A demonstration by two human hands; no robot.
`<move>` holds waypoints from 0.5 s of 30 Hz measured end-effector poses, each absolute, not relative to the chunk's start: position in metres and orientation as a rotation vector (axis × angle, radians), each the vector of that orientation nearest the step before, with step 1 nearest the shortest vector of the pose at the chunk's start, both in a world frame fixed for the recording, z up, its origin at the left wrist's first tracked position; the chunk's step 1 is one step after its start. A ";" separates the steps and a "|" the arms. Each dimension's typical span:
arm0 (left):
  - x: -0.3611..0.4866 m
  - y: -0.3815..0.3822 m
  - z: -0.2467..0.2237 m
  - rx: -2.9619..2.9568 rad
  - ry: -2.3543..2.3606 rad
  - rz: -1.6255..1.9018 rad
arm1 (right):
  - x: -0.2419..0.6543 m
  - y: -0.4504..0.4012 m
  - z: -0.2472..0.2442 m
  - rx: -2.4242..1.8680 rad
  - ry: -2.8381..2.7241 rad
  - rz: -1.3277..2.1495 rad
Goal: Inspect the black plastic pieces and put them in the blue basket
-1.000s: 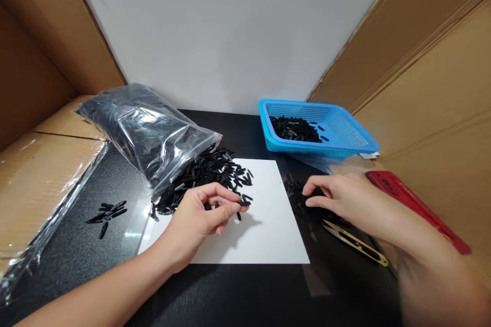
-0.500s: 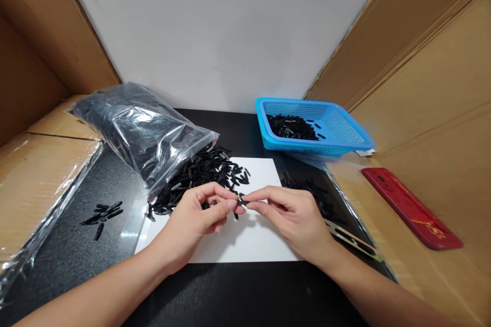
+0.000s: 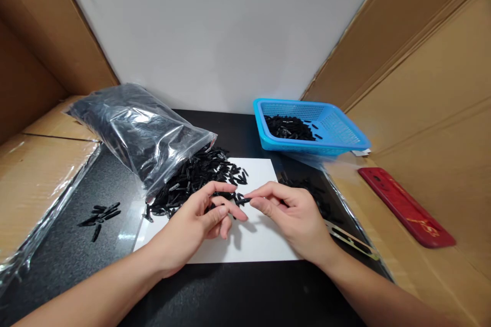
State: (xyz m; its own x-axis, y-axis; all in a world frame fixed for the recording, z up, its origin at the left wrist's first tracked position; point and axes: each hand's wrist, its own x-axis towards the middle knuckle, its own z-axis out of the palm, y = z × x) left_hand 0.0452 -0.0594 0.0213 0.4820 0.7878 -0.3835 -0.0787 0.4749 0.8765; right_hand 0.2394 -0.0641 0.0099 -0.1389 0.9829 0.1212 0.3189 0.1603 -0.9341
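Note:
My right hand (image 3: 293,209) pinches one end of a small, slim black plastic piece (image 3: 243,201) between thumb and index finger. The piece lies nearly level above a white sheet (image 3: 253,245). Just left of it is my left hand (image 3: 207,212), its fingers loosely spread and the index finger lifted away from the thumb. Dark bits show between the left fingers; whether they are in the palm or behind it I cannot tell. Beyond the left hand, a heap of similar black pieces (image 3: 195,171) spills from a clear plastic bag (image 3: 141,127) full of them.
A blue basket (image 3: 341,145) at the back right holds more black pieces. A few loose ones (image 3: 100,214) lie on the dark table at left. Right of the sheet are more dark pieces (image 3: 307,189), a slotted metal strip (image 3: 353,241) and a red case (image 3: 406,207). Cardboard walls flank the table.
My left thumb and index finger have parted and let go of the black piece. My right hand still holds it, and the view has shifted slightly.

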 end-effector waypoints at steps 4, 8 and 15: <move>0.045 -0.057 0.022 0.963 0.933 0.619 | 0.240 -0.063 0.009 -1.275 -1.528 1.097; 0.044 -0.056 0.022 0.929 0.921 0.625 | 0.241 -0.059 0.009 -1.064 -1.140 1.526; 0.044 -0.061 0.021 0.873 0.849 0.580 | 0.240 -0.055 0.007 -1.045 -1.189 1.629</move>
State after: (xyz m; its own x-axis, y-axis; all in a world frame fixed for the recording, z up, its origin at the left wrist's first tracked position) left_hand 0.0439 -0.0614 0.0213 0.5470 0.7373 -0.3964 -0.1019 0.5287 0.8427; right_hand 0.2401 -0.0550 0.0066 -0.2966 0.9443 -0.1425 -0.1520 -0.1940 -0.9692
